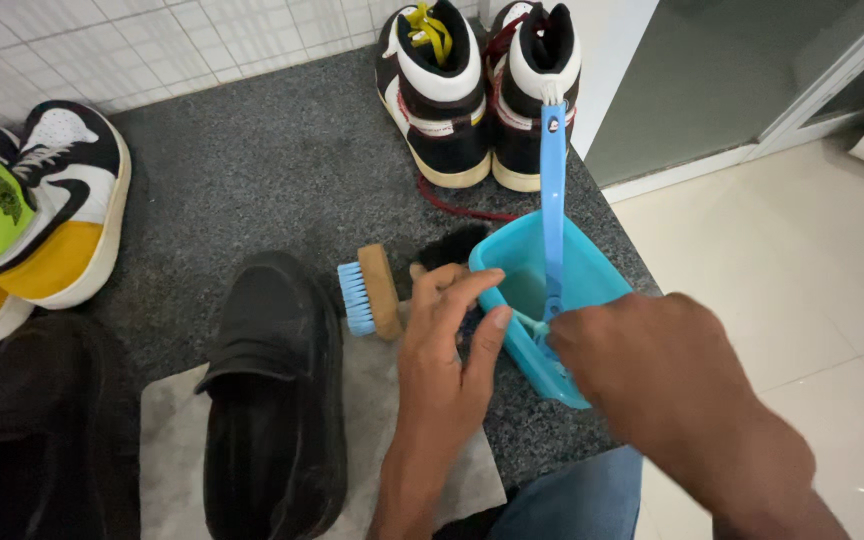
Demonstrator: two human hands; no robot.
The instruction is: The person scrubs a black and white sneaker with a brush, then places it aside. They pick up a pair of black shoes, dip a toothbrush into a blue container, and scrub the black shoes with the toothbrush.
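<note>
Turquoise tub is steadied at its near rim by the left hand, while the right hand, just beside, grips the blue brush; best kept low inside.

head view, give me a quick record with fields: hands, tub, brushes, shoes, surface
left hand: left hand grips the near rim of the blue tub, fingers curled over the edge
right hand: right hand at the tub, holding the lower end of a long blue-handled brush
brushes: wooden brush with blue bristles beside the tub; dark-bristled brush behind it
shoes: black loafer on a grey cloth; pair of black-and-white high-tops at the back; yellow, white and black sneakers far left
surface: dark speckled stone counter
</note>
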